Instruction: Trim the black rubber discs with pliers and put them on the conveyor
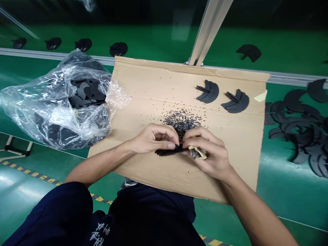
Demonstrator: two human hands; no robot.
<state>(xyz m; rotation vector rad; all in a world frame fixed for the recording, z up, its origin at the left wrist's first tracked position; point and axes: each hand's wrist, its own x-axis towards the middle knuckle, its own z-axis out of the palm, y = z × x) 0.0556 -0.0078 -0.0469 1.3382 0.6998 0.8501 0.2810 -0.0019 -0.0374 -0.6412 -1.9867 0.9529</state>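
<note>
Near the front of the cardboard sheet, a curved black plastic part [167, 151] is pinched between the thumb and fingers of my left hand [156, 138]. My right hand [211, 150] is closed around a small tool wrapped in yellowish tape [197, 152], with shiny metal showing at the end toward me. Its fingertips meet the right end of the black part; the tool's working end is hidden. Just beyond my fingers lies a scattered heap of tiny black plastic scraps [182, 119]. Two fan-shaped black parts [208, 91] with thin stems rest farther back on the right.
The cardboard sheet [143, 177] covers the green bench in front of me. A clear plastic bag [56, 102] full of black parts stands on the left. Many loose curved black parts [302, 133] are piled on the right. A metal post [210, 30] rises at the back.
</note>
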